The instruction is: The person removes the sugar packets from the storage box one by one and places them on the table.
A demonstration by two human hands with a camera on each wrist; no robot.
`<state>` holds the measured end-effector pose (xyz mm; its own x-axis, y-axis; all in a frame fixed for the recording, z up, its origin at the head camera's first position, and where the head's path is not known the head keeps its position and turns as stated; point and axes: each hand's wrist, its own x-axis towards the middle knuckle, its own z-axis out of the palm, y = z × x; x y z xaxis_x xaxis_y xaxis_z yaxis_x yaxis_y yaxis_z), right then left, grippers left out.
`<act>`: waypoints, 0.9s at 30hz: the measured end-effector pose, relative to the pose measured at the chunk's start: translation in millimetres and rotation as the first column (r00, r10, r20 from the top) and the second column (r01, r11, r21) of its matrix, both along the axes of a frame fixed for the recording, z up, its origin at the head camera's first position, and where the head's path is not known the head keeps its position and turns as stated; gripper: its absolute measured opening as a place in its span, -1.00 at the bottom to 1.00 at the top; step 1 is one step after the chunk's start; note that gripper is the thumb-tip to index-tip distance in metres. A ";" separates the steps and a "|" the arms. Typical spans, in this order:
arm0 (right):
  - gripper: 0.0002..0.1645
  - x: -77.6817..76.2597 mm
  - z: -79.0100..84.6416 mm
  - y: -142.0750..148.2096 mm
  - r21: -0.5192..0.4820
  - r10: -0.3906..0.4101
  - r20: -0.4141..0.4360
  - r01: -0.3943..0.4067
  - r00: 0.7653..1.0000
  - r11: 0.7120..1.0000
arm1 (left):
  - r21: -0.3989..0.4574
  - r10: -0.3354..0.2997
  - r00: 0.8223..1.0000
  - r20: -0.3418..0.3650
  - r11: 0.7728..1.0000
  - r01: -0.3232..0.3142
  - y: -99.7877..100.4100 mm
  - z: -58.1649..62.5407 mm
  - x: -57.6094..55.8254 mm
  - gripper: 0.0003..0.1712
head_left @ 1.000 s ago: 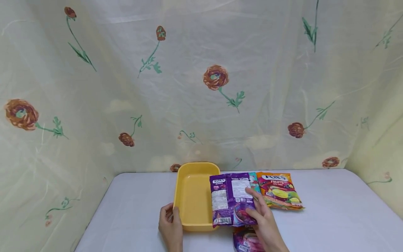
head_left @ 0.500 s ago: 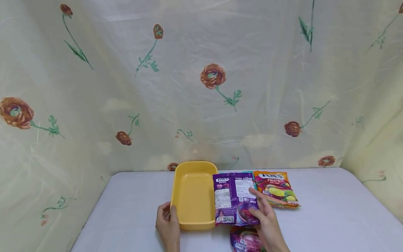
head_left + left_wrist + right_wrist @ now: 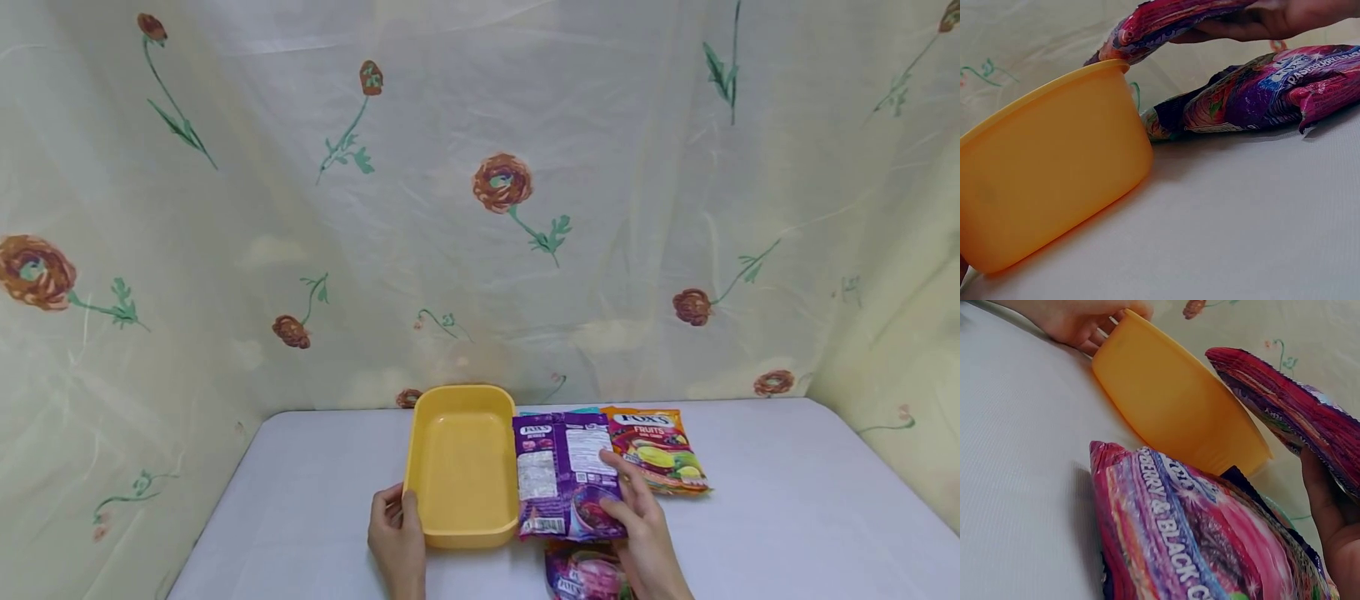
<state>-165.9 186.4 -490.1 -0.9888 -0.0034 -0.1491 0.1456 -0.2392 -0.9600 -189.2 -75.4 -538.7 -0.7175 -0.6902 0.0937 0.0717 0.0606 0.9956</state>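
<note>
My left hand (image 3: 397,537) grips the left wall of a yellow plastic tray (image 3: 461,467), thumb at the rim, as the right wrist view also shows. My right hand (image 3: 643,533) holds a purple Fox's Berries candy bag (image 3: 558,475) by its right side, its printed back facing up. That bag is raised beside the tray's right rim, and in the left wrist view its end (image 3: 1110,53) lies right at the rim. Below it, on the table, lies another berry candy bag (image 3: 588,571), close to the tray. The tray's visible floor is bare.
An orange Fox's Fruits candy bag (image 3: 660,454) lies behind my right hand. A teal packet (image 3: 562,411) peeks out behind the held bag, mostly hidden. The white table (image 3: 787,500) ends at a flower-printed curtain (image 3: 600,275) at the back and sides.
My right hand has shifted the purple candy bag slightly right, from overlapping the tray's right side to beside its rim. The left hand keeps its grip. The head view has turned slightly right.
</note>
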 end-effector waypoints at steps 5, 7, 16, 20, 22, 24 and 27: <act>-0.26 1.8 0.0 4.9 0.003 -0.033 0.009 0.033 0.999 0.999 | -0.003 0.001 1.000 0.008 1.000 -0.001 0.0 -0.1 -0.6 -0.86; -0.27 3.0 -0.1 7.5 0.002 -0.035 0.011 0.035 0.999 0.999 | -0.003 0.003 1.000 0.009 1.000 -0.003 0.0 0.1 -0.6 -0.86; -0.28 8.4 -3.9 18.0 0.006 -0.029 0.018 0.029 0.999 1.000 | 0.003 0.004 1.000 0.030 1.000 -0.004 0.5 1.2 -0.6 -0.85; -0.27 9.8 -6.5 23.0 -0.004 -0.039 0.019 0.039 0.999 0.999 | 0.002 0.005 0.999 0.035 1.000 -0.005 0.6 1.2 -0.3 -0.85; -0.27 11.0 -7.7 26.2 -0.009 -0.041 0.015 0.042 0.999 0.999 | 0.001 0.007 0.999 0.036 1.000 -0.007 0.6 1.1 -0.3 -0.85; -0.26 11.9 -9.0 30.2 -0.006 -0.039 0.004 0.039 0.999 0.999 | 0.002 0.008 0.999 0.039 1.000 -0.008 0.6 1.1 -0.5 -0.85; -0.25 12.3 -12.4 37.9 0.021 -0.039 -0.003 0.039 0.999 0.999 | 0.006 0.008 0.999 0.042 1.000 -0.009 1.2 1.7 -0.6 -0.85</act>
